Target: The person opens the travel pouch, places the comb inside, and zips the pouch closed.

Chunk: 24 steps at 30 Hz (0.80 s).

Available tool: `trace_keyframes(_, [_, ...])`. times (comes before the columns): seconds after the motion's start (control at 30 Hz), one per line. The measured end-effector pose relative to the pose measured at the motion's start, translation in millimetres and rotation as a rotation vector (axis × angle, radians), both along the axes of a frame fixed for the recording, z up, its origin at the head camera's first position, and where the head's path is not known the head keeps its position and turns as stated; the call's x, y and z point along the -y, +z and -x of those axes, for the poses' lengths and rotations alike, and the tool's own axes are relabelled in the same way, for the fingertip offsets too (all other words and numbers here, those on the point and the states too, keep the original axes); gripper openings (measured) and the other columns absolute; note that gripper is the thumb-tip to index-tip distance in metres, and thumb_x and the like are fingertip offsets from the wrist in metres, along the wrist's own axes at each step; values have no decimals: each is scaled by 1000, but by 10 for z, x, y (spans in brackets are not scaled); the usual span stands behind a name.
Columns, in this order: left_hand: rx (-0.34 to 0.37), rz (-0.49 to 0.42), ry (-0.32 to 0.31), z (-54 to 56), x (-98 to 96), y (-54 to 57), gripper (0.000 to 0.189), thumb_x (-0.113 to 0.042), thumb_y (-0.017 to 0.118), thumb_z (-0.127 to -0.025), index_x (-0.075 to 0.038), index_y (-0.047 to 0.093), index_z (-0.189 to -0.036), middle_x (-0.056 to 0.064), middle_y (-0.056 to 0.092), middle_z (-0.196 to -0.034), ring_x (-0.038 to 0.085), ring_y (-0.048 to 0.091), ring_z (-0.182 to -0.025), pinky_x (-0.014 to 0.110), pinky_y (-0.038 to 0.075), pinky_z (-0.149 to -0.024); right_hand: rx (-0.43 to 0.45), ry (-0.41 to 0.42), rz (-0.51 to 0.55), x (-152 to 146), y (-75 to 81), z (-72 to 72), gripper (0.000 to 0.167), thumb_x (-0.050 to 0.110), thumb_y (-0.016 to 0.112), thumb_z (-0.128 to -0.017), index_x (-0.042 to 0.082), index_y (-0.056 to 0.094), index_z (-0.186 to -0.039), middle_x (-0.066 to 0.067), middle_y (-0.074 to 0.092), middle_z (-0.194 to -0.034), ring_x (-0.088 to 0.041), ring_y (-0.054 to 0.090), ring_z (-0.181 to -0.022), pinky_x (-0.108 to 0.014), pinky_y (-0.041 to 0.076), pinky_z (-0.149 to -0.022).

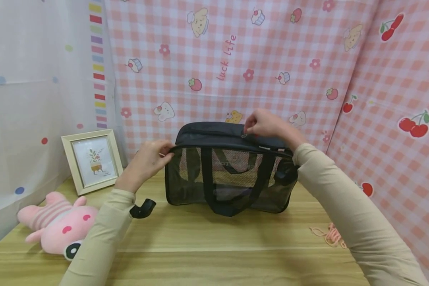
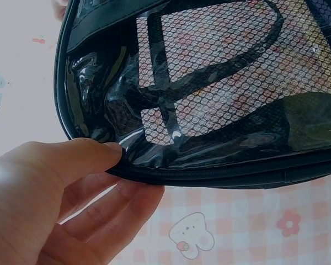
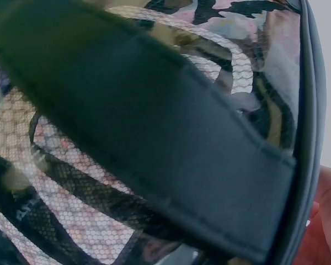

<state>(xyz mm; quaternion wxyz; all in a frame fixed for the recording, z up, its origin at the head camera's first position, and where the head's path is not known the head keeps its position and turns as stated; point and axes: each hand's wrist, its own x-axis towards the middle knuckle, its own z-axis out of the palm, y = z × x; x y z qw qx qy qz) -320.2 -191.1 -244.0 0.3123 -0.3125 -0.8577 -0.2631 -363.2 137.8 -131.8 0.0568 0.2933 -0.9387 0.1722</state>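
Note:
A black bag (image 1: 186,190) with see-through front, mesh back and dark straps stands upright on the wooden table. At its upper left corner my left hand (image 1: 148,161) pinches the edge. In the left wrist view the thumb of my left hand (image 2: 60,193) lies on the clear front, with the fingers behind the piped rim. Above the bag's top, right of its middle, my right hand (image 1: 266,124) pinches a small metal zipper pull (image 1: 244,135). The right wrist view mostly shows a wide strap (image 3: 154,127); part of my right hand (image 3: 326,221) appears past the bag's edge.
A pink plush toy (image 1: 68,226) lies at the left, partly behind my left forearm. Behind it leans a framed picture (image 1: 94,163). Pink cord (image 1: 331,235) lies near my right forearm. Patterned cloth (image 1: 218,59) hangs close behind the bag.

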Motion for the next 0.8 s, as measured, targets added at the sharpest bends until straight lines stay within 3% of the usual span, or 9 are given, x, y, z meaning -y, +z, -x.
trace_keyframes(0.27, [-9,-1,4,-11,-1,10,13,4,67,-83,2,68,-95,16,69,-90,25,67,-74,37,57,-64,11,17,9,-51,2,8,11,4,61,-89,-2,70,-88,-12,64,-71,-17,54,-57,-26,43,-54])
trace_keyframes(0.47, [4,4,7,-14,-9,32,13,3,67,-84,3,68,-97,17,69,-91,25,67,-76,37,57,-64,10,15,30,-123,27,-25,12,4,61,-89,-3,71,-88,-11,63,-68,-16,54,-56,-26,43,-54])
trace_keyframes(0.8, [31,4,13,-28,2,26,14,2,66,-85,2,68,-99,16,68,-93,25,67,-78,39,56,-66,3,-24,-26,-273,3,-6,14,8,60,-91,2,72,-89,-10,61,-62,-22,55,-57,-29,39,-53])
